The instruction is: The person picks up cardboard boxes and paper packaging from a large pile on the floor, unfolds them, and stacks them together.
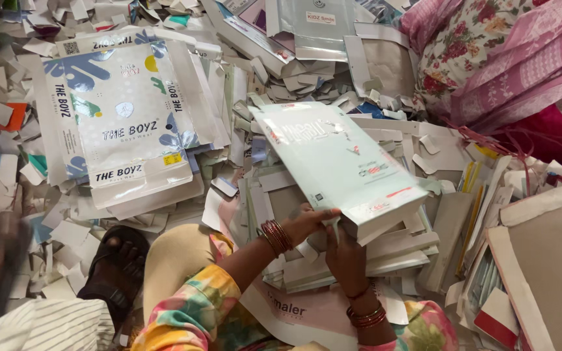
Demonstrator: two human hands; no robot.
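Observation:
I hold a stack of pale green flat cartons (339,162), tilted up over a heap of folded card sheets (391,253). My left hand (310,221), with red bangles on the wrist, grips the stack's near corner from the left. My right hand (346,255), also bangled, holds the same near edge from underneath. Both arms wear bright floral sleeves.
A pile of white flat cartons with blue splashes (125,123) lies to the left amid paper scraps (47,227). A foot in a black sandal (115,260) rests at the lower left beside striped cloth (47,328). Pink floral cloth (502,58) fills the upper right; brown card sheets (548,260) lie at the right.

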